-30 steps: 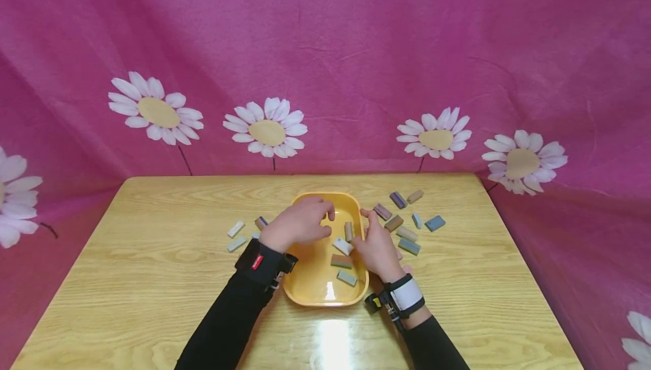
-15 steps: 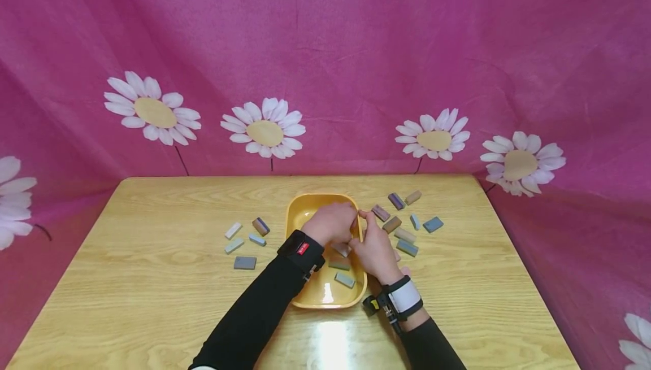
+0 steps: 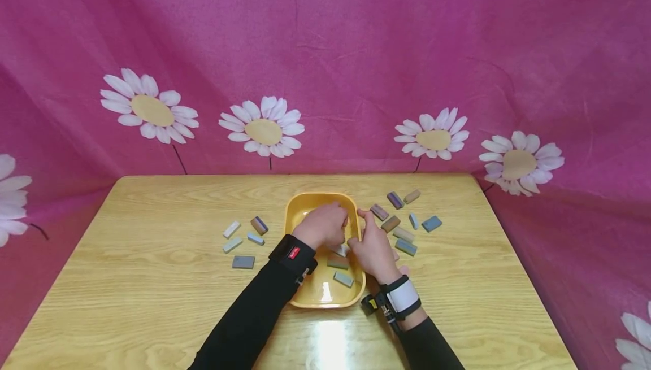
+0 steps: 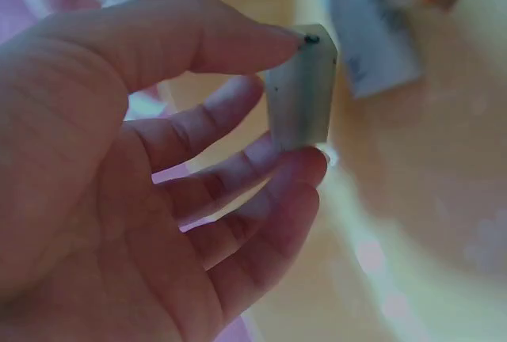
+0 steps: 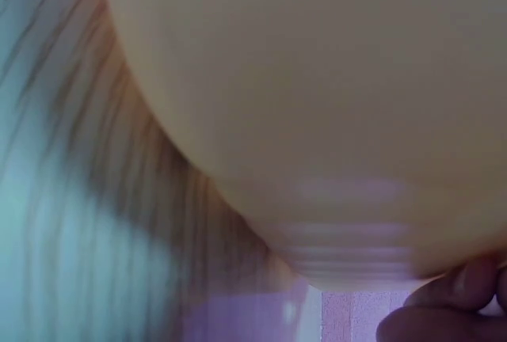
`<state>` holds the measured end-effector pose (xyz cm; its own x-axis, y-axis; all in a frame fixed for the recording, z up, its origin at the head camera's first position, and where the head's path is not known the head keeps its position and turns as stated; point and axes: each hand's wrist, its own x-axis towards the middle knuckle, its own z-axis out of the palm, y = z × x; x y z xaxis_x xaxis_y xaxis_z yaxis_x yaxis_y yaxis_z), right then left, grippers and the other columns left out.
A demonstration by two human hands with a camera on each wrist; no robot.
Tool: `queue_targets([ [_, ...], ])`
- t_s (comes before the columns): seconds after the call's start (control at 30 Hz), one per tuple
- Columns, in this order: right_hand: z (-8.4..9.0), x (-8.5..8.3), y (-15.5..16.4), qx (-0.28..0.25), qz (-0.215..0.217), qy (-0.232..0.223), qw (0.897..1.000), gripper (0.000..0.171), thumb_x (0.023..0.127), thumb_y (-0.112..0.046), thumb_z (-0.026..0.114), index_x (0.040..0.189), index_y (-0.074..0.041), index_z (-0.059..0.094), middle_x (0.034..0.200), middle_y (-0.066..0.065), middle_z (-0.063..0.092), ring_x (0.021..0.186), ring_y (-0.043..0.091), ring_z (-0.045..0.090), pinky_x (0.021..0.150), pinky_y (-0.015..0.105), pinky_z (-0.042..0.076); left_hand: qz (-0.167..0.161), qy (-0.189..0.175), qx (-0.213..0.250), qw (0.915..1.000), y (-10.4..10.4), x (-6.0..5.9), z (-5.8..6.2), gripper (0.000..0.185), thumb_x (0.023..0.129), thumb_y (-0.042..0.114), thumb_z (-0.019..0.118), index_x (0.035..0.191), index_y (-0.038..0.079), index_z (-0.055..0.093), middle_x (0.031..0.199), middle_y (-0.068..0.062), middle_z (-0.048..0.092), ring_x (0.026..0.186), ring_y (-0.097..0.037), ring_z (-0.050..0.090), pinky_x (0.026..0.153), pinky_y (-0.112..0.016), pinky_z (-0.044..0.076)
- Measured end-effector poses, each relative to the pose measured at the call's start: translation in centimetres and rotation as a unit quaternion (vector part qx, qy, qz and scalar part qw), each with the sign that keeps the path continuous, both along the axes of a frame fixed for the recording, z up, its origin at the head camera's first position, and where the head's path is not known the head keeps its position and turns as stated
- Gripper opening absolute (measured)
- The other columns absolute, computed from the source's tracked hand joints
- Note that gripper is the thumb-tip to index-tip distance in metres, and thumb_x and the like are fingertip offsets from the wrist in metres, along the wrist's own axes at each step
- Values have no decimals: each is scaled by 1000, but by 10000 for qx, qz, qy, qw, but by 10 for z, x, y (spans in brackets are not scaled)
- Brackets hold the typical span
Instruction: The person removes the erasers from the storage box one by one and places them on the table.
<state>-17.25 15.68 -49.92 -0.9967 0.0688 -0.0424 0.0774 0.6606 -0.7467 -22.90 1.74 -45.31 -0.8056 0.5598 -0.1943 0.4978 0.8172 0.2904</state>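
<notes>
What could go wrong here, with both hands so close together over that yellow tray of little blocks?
The left hand pinches a small pale block only by its ends, fingertip to thumb, so that light grip might slip and drop it. The right hand rests at the yellow tray rim, so the hands could bump. A knock might also scatter the loose blocks lying beside the tray.

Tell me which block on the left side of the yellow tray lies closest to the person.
The dark grey block. It lies flat, alone at the front of the left group; the other four sit farther back on the table.

Black sleeves, black left wristband, white right wristband.
</notes>
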Motion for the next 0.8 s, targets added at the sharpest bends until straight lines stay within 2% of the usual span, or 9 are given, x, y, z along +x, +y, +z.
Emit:
queue_targets([
  [0.1, 0, 2, -1, -74, 18, -96, 9999, 68, 81, -8, 63, 144, -11, 37, 71, 4, 65, 55, 14, 56, 49, 27, 41, 165, 91, 227, 9996, -18, 4, 15, 14, 74, 15, 71, 83, 15, 60, 97, -2, 52, 84, -18, 50, 68, -28, 41],
  [0.27, 0, 1, -1, -51, 41, 12, 10000, 67, 82, -8, 62, 144, -11, 37, 70, 6, 64, 57, 15, 56, 51, 28, 42, 670, 316, 599, 9955, -58, 8, 48, 25, 73, 21, 73, 93, 13, 60, 100, -3, 51, 91, -23, 49, 77, -33, 44],
  [0.33, 0, 0, 0, -17, 35, 72, 10000, 67, 81, -9, 61, 144, -10, 37, 70, 6, 64, 58, 16, 56, 51, 28, 41, 874, 416, 731, 9926, -77, 8, 57, 26, 72, 20, 73, 94, 11, 60, 100, -4, 51, 92, -23, 49, 80, -36, 45],
  [0.4, 1, -1, 1, 25, 15, 101, 9999, 67, 81, -10, 60, 144, -10, 37, 72, 7, 65, 59, 16, 56, 52, 28, 41, 1100, 443, 858, 9892, -95, 7, 60, 27, 72, 19, 72, 94, 9, 60, 100, -5, 50, 92, -24, 49, 81, -37, 44],
  [0.47, 2, -1, 3, 18, -38, 94, 9999, 66, 81, -10, 60, 143, -11, 38, 72, 8, 65, 60, 17, 56, 52, 28, 40, 1339, 389, 959, 9856, -110, 4, 56, 27, 73, 19, 71, 94, 8, 58, 99, -6, 48, 92, -24, 47, 81, -38, 43],
  [0.53, 2, 0, 4, 10, -88, 93, 9999, 66, 81, -10, 60, 144, -11, 38, 74, 7, 66, 62, 17, 56, 52, 28, 40, 1548, 299, 1038, 9820, -122, 0, 47, 26, 75, 19, 69, 96, 8, 57, 100, -7, 47, 92, -25, 46, 81, -39, 41],
  [0.63, 3, 1, 4, -38, -104, 0, 9999, 67, 81, -10, 60, 144, -12, 38, 73, 9, 64, 61, 18, 55, 51, 28, 38, 1751, 90, 1064, 9787, -134, -7, 27, 23, 79, 16, 63, 99, 7, 56, 102, -9, 46, 92, -26, 47, 82, -39, 40],
  [0.8, 1, 0, -1, -121, -11, -86, 9999, 67, 82, -10, 61, 144, -12, 37, 83, 11, 70, 66, 17, 60, 53, 28, 41, 1955, -130, 974, 9758, -144, -13, -9, 22, 83, 13, 57, 103, 6, 57, 105, -10, 49, 85, -26, 52, 79, -37, 43],
])
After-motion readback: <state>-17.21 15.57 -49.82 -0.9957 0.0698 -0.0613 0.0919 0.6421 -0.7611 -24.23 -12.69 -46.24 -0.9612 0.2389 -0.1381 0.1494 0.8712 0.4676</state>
